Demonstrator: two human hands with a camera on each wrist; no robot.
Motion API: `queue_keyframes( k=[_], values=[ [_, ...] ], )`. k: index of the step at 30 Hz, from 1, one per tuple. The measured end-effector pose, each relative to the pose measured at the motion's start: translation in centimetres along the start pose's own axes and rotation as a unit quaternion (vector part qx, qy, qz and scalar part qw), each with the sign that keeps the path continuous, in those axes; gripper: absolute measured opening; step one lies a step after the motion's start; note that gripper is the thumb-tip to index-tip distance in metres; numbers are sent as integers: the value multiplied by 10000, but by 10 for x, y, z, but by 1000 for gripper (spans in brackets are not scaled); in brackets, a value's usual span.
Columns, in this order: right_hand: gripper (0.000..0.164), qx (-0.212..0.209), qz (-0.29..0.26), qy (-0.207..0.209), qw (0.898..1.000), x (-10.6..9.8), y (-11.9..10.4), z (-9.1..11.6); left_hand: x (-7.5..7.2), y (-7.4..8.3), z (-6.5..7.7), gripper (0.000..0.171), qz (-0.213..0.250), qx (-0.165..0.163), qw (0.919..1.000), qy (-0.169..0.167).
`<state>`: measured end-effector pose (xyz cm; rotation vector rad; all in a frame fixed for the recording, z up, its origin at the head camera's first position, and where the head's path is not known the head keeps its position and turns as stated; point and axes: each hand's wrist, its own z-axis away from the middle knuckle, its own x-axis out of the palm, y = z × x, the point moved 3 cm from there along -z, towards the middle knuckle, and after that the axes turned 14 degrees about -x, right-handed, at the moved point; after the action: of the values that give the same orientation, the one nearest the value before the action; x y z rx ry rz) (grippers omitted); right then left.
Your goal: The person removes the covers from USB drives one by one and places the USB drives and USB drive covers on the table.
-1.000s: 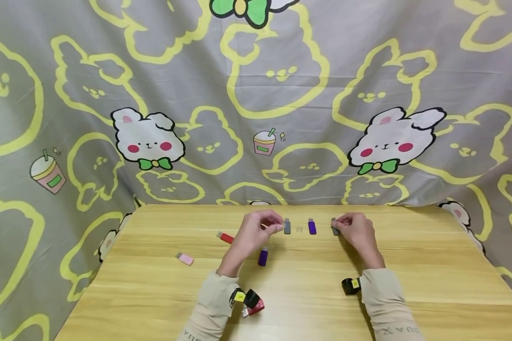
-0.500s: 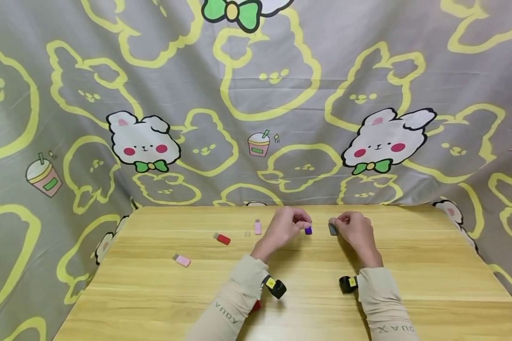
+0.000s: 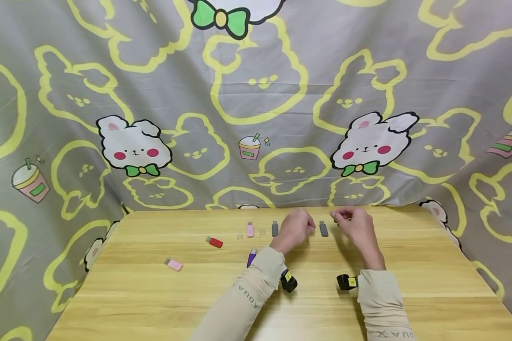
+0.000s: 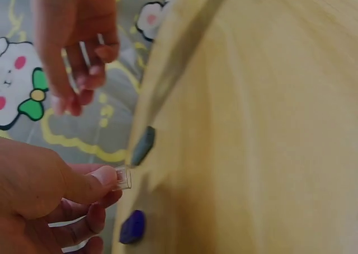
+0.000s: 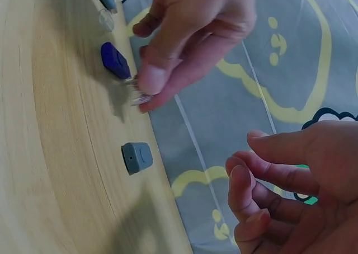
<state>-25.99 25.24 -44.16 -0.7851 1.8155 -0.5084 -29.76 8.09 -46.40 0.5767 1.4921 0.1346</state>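
Note:
Between thumb and fingertip, my left hand [image 3: 293,232] pinches a small clear plastic cap [image 4: 123,178] above the table's back edge. A grey USB stick [image 3: 323,229] lies on the table between the two hands. My right hand [image 3: 358,232] is off the table to its right, fingers loosely bent, with nothing in them in the right wrist view. Below the left hand, a purple USB stick [image 5: 115,60] lies on the wood; the left hand hides it in the head view.
Left of the hands lie another grey USB stick [image 3: 275,229], a pink one [image 3: 250,230], a red one [image 3: 215,242] and a second pink one [image 3: 175,264]. Another purple stick [image 3: 251,258] is partly behind the left sleeve. Two clear caps [image 3: 240,237] lie among them. A patterned curtain [image 3: 256,104] hangs behind.
My right hand has let go of the grey USB stick and drawn away from it. My left hand has moved right, from the purple stick toward the grey one. The head view has shifted slightly.

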Motion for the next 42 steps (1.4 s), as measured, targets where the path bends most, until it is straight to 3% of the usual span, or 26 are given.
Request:
queue_keyframes(
  k=[10,17,19,22,25,28,35,42],
  values=[
    [20,-83,-25,83,9999,-3,-1,0,13,1,-2,22,-666,-12,9970,387],
    [19,-70,-92,57,9999,3,-2,2,12,-8,3,10,-549,-116,9968,575],
    [20,-92,-101,69,9999,3,-3,3,3,-12,7,15,-202,-104,9979,600],
    [21,-234,-178,126,9995,2,-6,2,-22,-20,14,18,692,-148,9960,542],
    [22,-442,-247,183,9985,1,-12,-2,-51,-32,25,18,1642,-189,9851,486],
    [22,-613,-261,154,9977,0,-20,-5,-77,-47,40,18,2192,-207,9742,485],
    [25,-926,-282,-36,9953,2,-42,-4,-120,-94,75,16,2617,-388,9595,971],
    [21,-1077,-354,-236,9933,21,-72,6,-133,-134,98,16,2489,-637,9575,1312]
  ],
)
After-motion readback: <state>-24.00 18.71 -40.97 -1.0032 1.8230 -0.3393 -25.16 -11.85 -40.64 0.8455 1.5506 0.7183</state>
